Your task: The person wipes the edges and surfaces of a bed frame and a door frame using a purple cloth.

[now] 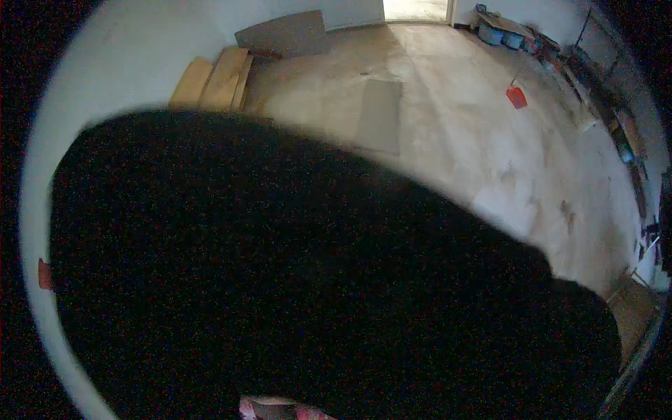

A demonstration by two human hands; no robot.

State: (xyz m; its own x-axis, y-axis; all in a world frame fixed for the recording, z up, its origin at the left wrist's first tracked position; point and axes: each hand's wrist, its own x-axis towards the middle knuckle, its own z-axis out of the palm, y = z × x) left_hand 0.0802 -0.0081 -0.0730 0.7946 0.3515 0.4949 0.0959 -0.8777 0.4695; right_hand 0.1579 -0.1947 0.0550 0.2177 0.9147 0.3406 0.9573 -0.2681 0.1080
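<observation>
A large black shape (301, 266) fills most of the head view, very close and out of focus. Its upper edge slopes down from left to right, with a rounded bump at the right end. Whether it is a hand, a sleeve or some object, I cannot tell. Below it, a sliver of pink patterned cloth (311, 413) shows at the lower edge. Neither my left hand nor my right hand can be made out; anything behind the black shape is hidden.
Beyond lies a stained pale floor (462, 126) with a flat grey sheet (380, 115). Wooden boards (222, 78) and a grey panel (283, 35) lean at the left wall. A red dustpan (516, 97) stands farther right. Clutter (500, 31) lines the right wall; a bright doorway (418, 10) opens at the back.
</observation>
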